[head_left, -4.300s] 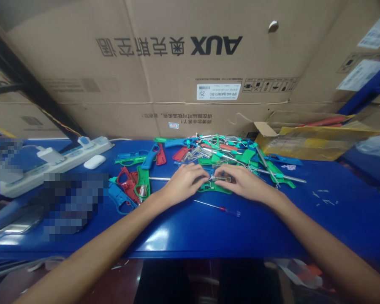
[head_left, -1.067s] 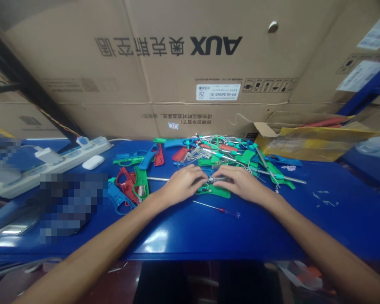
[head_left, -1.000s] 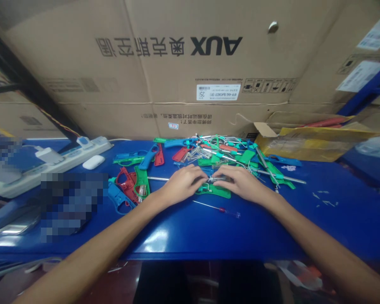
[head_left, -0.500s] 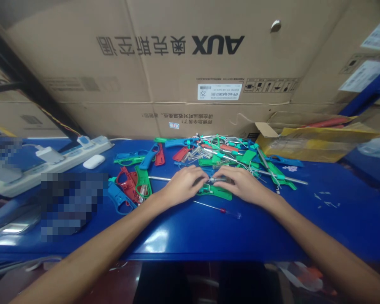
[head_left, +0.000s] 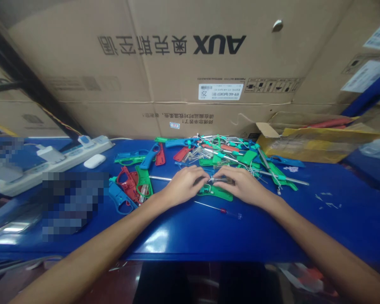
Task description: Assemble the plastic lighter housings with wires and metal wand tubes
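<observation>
At frame centre, the clear tubular part [head_left: 222, 180] lies roughly left-to-right, pinched by the nearer right hand [head_left: 243, 183], its left end facing the left hand [head_left: 187, 184], whose fingers' hold cannot be told, with the green shell [head_left: 221, 193] lower in frame.

2 hands [head_left: 186, 184] close together; clear part [head_left: 221, 180] in right; green piece [head_left: 222, 194] beneath; screwdriver [head_left: 223, 210] nearby
</observation>
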### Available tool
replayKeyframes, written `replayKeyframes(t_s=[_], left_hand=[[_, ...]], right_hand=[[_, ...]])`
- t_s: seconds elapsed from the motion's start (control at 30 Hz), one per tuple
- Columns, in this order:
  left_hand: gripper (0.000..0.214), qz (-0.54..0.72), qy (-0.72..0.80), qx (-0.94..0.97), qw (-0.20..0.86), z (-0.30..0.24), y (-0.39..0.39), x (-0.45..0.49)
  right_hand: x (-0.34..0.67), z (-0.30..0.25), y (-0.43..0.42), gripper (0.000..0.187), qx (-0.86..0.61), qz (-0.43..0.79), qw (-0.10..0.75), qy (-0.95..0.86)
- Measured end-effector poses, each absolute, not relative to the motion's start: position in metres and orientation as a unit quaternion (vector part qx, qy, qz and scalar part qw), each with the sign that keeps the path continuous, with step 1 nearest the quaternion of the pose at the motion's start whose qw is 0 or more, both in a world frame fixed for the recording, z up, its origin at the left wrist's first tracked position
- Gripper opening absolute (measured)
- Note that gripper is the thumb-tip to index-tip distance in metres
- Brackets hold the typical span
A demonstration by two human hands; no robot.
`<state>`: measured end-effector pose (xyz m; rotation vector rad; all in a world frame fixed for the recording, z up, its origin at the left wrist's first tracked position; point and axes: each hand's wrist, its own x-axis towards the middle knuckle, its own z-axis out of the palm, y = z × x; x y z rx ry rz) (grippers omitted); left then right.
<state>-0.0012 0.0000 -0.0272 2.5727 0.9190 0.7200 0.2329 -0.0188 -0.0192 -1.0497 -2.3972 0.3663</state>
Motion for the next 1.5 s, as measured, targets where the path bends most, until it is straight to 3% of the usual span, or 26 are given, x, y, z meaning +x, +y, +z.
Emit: replayKeyframes(t_s=[0.6, 0.93, 1.27, 1.4, 1.5], left_hand=[[0.016, 0.284, 0.328, 0.884, 0.176, -0.028, -0.001, 0.001], [0.022, 0.233, 0.314, 0.91, 0.138, -0.021, 0.001, -0.001], [0.021, 0.202, 0.273, 0.924, 0.177, 0.002, 0.017, -0.039], [0.042, 0.148, 0.27, 0.925, 0.223, 0.002, 0.017, -0.044], [0.044, 0.118, 0.259, 0.933, 0.222, 0.001, 0.012, -0.038]], right_hand=[[0.229, -0.022, -0.023, 0.02, -0.383, 0.107, 0.255, -0.881], [0.225, -0.017, -0.026, 0.018, -0.411, 0.058, 0.21, -0.885], [0.227, -0.009, -0.029, 0.021, -0.412, 0.058, 0.158, -0.895], [0.227, -0.012, -0.028, 0.02, -0.414, 0.071, 0.152, -0.894], [0.228, -0.011, -0.029, 0.021, -0.416, 0.087, 0.161, -0.891]])
